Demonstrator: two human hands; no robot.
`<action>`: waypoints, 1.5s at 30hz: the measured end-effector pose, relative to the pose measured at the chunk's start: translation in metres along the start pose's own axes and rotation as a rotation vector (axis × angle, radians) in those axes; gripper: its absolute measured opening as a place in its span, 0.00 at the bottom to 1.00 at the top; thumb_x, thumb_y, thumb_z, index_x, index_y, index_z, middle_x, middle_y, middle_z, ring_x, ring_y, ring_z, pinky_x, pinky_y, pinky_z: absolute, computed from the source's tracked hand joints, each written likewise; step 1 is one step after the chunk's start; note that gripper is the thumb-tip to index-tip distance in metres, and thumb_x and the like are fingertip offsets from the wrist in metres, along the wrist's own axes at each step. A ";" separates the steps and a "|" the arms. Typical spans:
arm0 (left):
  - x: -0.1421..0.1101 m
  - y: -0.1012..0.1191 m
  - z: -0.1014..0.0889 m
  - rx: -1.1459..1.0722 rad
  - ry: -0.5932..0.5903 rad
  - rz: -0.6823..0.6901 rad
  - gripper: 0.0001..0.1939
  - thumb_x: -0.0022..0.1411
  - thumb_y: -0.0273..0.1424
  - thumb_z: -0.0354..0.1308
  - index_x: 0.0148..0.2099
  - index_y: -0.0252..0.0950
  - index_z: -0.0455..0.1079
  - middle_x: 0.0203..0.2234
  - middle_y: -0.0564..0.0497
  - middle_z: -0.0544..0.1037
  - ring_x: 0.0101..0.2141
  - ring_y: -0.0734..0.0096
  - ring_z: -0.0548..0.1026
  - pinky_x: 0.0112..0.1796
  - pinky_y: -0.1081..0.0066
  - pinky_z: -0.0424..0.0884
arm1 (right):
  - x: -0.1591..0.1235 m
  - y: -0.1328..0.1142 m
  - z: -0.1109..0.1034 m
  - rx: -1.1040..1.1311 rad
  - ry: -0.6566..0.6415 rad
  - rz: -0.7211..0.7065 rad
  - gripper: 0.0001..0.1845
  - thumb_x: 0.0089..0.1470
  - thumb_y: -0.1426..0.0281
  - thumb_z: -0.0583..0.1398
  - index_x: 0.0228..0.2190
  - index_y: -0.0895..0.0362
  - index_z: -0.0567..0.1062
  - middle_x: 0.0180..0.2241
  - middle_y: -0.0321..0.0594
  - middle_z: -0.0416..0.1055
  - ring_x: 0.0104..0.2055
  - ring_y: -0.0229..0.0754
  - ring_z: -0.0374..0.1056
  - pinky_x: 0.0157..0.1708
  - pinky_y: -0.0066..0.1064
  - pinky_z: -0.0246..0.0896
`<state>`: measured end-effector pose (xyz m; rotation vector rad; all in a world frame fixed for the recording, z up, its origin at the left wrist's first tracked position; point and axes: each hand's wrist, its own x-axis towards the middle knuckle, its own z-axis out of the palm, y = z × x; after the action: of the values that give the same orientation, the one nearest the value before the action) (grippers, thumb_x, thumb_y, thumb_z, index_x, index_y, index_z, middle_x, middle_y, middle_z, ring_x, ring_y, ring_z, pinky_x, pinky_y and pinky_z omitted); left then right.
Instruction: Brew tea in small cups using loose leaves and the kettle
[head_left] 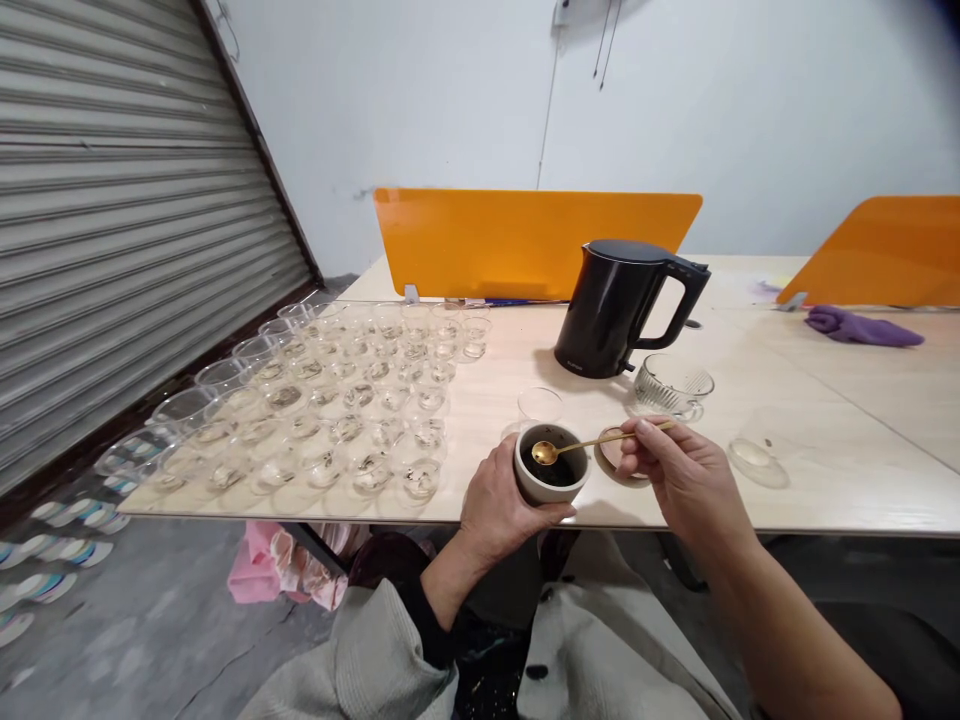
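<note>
My left hand (499, 500) is wrapped round a small pale ceramic cup (551, 492), tilted slightly toward me at the table's front edge. Dark loose bits that look like tea leaves (553, 470) lie inside it. Between the thumb and fingers of my right hand (694, 480) is the handle of a gold spoon (546, 453), whose bowl sits in the cup's mouth. Just behind the cup stands a clear plastic cup (540, 403). A round lid or saucer (613, 450) lies partly hidden under my right hand. On the left, several rows of clear cups (371, 475) hold small dark bits.
A black electric kettle (604, 315) stands behind, beside a ribbed glass cup (675, 385). Another clear cup (757, 462) is at the right. Orange dividers (480, 240) and a purple cloth (862, 326) are farther back. Slippers (64, 550) lie on the floor.
</note>
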<state>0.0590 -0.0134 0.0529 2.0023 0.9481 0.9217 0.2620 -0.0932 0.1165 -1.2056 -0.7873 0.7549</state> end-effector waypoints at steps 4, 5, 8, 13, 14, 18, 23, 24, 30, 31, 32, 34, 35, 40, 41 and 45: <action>0.001 0.002 -0.001 -0.002 0.001 -0.006 0.52 0.44 0.44 0.78 0.66 0.43 0.58 0.57 0.44 0.76 0.57 0.46 0.75 0.58 0.48 0.71 | 0.006 0.002 -0.003 0.097 0.025 0.040 0.13 0.52 0.60 0.73 0.33 0.57 0.81 0.26 0.37 0.74 0.25 0.34 0.70 0.25 0.23 0.68; 0.001 0.002 -0.001 -0.003 0.000 -0.006 0.52 0.44 0.44 0.78 0.66 0.44 0.58 0.57 0.44 0.76 0.57 0.46 0.75 0.58 0.48 0.71 | 0.007 0.003 -0.004 0.114 0.028 0.053 0.13 0.52 0.61 0.73 0.32 0.57 0.81 0.26 0.37 0.74 0.25 0.33 0.70 0.25 0.23 0.68; 0.001 0.001 -0.001 -0.006 0.001 0.002 0.51 0.44 0.44 0.78 0.66 0.45 0.58 0.56 0.45 0.76 0.57 0.47 0.75 0.58 0.49 0.72 | 0.010 0.004 -0.005 0.163 0.040 0.080 0.13 0.50 0.62 0.74 0.32 0.58 0.81 0.25 0.36 0.73 0.24 0.32 0.70 0.25 0.22 0.69; 0.001 -0.001 0.000 0.004 0.004 0.010 0.51 0.45 0.44 0.78 0.66 0.43 0.59 0.56 0.44 0.76 0.56 0.47 0.75 0.58 0.49 0.71 | 0.012 0.004 -0.004 0.213 0.069 0.111 0.14 0.48 0.63 0.75 0.31 0.59 0.81 0.26 0.35 0.73 0.24 0.30 0.68 0.25 0.20 0.69; 0.001 -0.001 0.000 0.006 0.004 0.009 0.51 0.45 0.44 0.78 0.66 0.42 0.59 0.56 0.43 0.76 0.56 0.47 0.75 0.58 0.49 0.71 | 0.012 0.003 -0.003 0.220 0.076 0.113 0.14 0.47 0.63 0.75 0.31 0.59 0.81 0.26 0.35 0.72 0.24 0.30 0.68 0.25 0.20 0.70; 0.001 0.000 0.000 -0.002 0.005 0.014 0.50 0.45 0.44 0.78 0.66 0.42 0.59 0.56 0.43 0.76 0.56 0.47 0.75 0.58 0.49 0.71 | 0.013 -0.001 0.000 0.260 0.101 0.103 0.15 0.45 0.64 0.76 0.30 0.60 0.81 0.26 0.35 0.72 0.24 0.29 0.67 0.25 0.19 0.69; 0.000 0.000 0.000 -0.007 0.010 0.026 0.50 0.45 0.45 0.78 0.66 0.43 0.59 0.55 0.45 0.76 0.56 0.48 0.76 0.57 0.50 0.72 | 0.020 -0.001 0.002 0.295 0.124 0.064 0.15 0.44 0.64 0.76 0.30 0.59 0.81 0.27 0.34 0.71 0.25 0.29 0.67 0.25 0.18 0.70; 0.000 0.000 0.000 -0.006 0.010 0.025 0.50 0.45 0.45 0.78 0.65 0.44 0.59 0.55 0.45 0.76 0.56 0.48 0.76 0.57 0.50 0.72 | 0.022 -0.001 0.002 0.297 0.130 0.056 0.15 0.45 0.64 0.76 0.30 0.59 0.80 0.27 0.34 0.71 0.25 0.28 0.67 0.25 0.18 0.70; 0.000 -0.001 0.001 0.001 0.012 0.015 0.51 0.44 0.46 0.78 0.66 0.44 0.58 0.55 0.44 0.76 0.56 0.47 0.75 0.57 0.49 0.72 | 0.038 -0.005 0.005 0.238 0.138 -0.050 0.13 0.50 0.62 0.73 0.32 0.56 0.80 0.27 0.32 0.72 0.24 0.30 0.69 0.29 0.22 0.74; 0.001 -0.002 0.002 0.004 0.014 0.019 0.51 0.44 0.46 0.78 0.66 0.44 0.58 0.55 0.44 0.76 0.56 0.47 0.75 0.57 0.49 0.72 | 0.039 -0.006 0.007 0.218 0.141 -0.100 0.12 0.52 0.61 0.72 0.32 0.55 0.79 0.27 0.32 0.72 0.25 0.30 0.70 0.30 0.23 0.74; 0.001 -0.003 0.002 0.007 0.016 0.023 0.51 0.44 0.46 0.78 0.66 0.44 0.58 0.56 0.44 0.76 0.57 0.46 0.75 0.57 0.49 0.71 | 0.039 -0.006 0.010 0.191 0.156 -0.164 0.12 0.54 0.61 0.71 0.32 0.55 0.79 0.28 0.33 0.73 0.25 0.32 0.71 0.30 0.25 0.75; 0.002 -0.005 0.003 0.014 0.019 0.029 0.52 0.44 0.46 0.78 0.66 0.43 0.58 0.56 0.43 0.75 0.57 0.45 0.75 0.57 0.48 0.71 | 0.038 -0.005 0.016 0.063 0.171 -0.299 0.11 0.57 0.59 0.69 0.34 0.54 0.80 0.29 0.34 0.75 0.26 0.35 0.73 0.32 0.28 0.75; 0.002 -0.005 0.004 0.018 0.021 0.032 0.51 0.44 0.47 0.78 0.66 0.43 0.58 0.56 0.43 0.75 0.57 0.45 0.75 0.57 0.48 0.71 | 0.037 -0.005 0.019 -0.054 0.147 -0.355 0.11 0.58 0.59 0.68 0.35 0.54 0.80 0.29 0.35 0.75 0.27 0.36 0.74 0.32 0.29 0.74; 0.001 -0.004 0.003 0.023 0.024 0.039 0.51 0.44 0.45 0.78 0.65 0.43 0.58 0.56 0.43 0.75 0.57 0.46 0.75 0.57 0.48 0.72 | 0.031 -0.001 0.027 -0.551 -0.014 -0.490 0.14 0.61 0.56 0.65 0.37 0.55 0.82 0.28 0.38 0.77 0.29 0.41 0.76 0.31 0.31 0.71; 0.001 -0.004 0.003 0.022 0.022 0.039 0.51 0.44 0.45 0.78 0.65 0.43 0.58 0.56 0.43 0.75 0.57 0.46 0.75 0.57 0.48 0.72 | 0.030 -0.001 0.027 -0.557 0.000 -0.505 0.15 0.62 0.56 0.64 0.38 0.54 0.82 0.28 0.38 0.78 0.29 0.42 0.76 0.31 0.32 0.71; 0.001 -0.004 0.002 0.019 0.017 0.036 0.51 0.44 0.45 0.78 0.66 0.42 0.58 0.56 0.43 0.75 0.57 0.46 0.75 0.57 0.48 0.71 | 0.027 -0.001 0.023 -0.467 0.072 -0.494 0.14 0.62 0.56 0.64 0.39 0.54 0.81 0.29 0.38 0.78 0.30 0.41 0.77 0.34 0.34 0.74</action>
<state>0.0601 -0.0114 0.0487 2.0363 0.9364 0.9535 0.2572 -0.0588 0.1250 -1.3608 -1.1843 0.1195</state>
